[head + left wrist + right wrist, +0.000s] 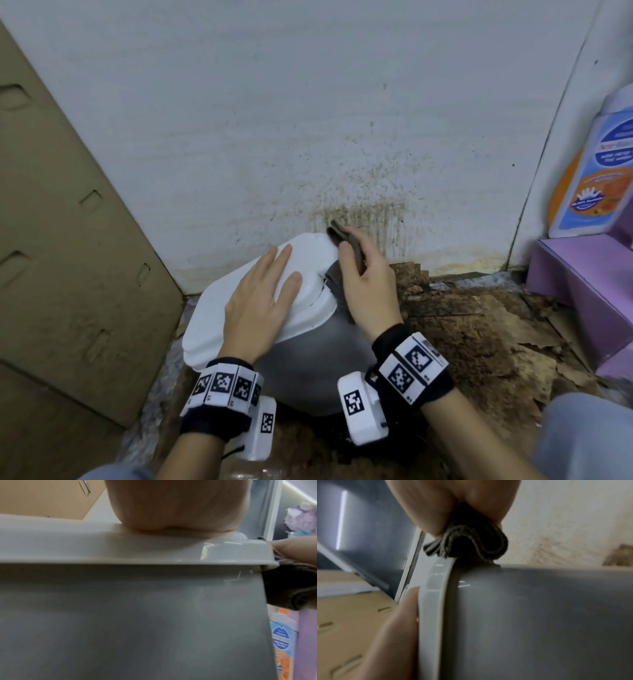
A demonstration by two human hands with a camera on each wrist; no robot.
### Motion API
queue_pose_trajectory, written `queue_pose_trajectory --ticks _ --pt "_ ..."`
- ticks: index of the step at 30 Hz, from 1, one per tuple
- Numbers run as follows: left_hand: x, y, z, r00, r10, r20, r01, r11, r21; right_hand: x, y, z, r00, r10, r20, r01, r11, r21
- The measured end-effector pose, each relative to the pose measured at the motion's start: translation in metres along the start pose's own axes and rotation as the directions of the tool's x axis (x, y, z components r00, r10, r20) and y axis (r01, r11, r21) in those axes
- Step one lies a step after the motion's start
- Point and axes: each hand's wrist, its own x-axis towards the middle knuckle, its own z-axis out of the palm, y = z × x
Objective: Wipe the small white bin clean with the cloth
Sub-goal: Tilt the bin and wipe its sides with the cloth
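The small bin [308, 370] has a grey body and a white lid [212, 315]; it stands on the floor against a stained wall. My left hand [260, 298] lies flat on the lid with straight fingers. My right hand [366, 284] grips a folded brown cloth [346, 246] and presses it against the lid's far right edge. The right wrist view shows the cloth [467, 543] bunched between my fingers on the lid rim [433, 601]. The left wrist view shows the grey bin wall [137, 615] under my palm, and the cloth [291, 585] at the right.
A cardboard panel [68, 240] leans at the left. A purple box [589, 284] and a blue-and-orange bottle [596, 171] stand at the right. The wall [342, 137] behind the bin is spattered brown, and the floor [479, 325] to the right is dirty and peeling.
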Motion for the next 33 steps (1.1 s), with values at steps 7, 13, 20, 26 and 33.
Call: queue_pose_trajectory --ticks 7,13,20,26,33 --pt "0.002 0.029 0.004 0.991 -0.054 0.125 0.066 0.993 -0.093 -0.001 -0.002 -0.025 0.992 0.029 0.126 0.004 0.968 -0.252" --pt "0.005 0.026 -0.007 0.985 -0.149 0.088 0.173 0.820 -0.545 0.004 0.012 -0.075 0.986 0.147 0.078 -0.109 0.923 -0.369" --pt "-0.005 -0.019 0.006 0.917 -0.397 0.031 0.397 0.917 -0.018 0.003 0.037 -0.127 0.973 0.221 0.072 -0.167 0.882 -0.442" --pt "-0.015 -0.019 0.018 0.845 -0.485 0.225 0.524 0.835 -0.167 0.002 0.049 -0.150 0.957 0.282 0.063 -0.221 0.856 -0.467" --pt "-0.013 -0.016 0.019 0.885 -0.447 0.133 0.465 0.866 -0.185 -0.020 0.053 -0.149 0.960 0.280 0.006 -0.253 0.877 -0.409"
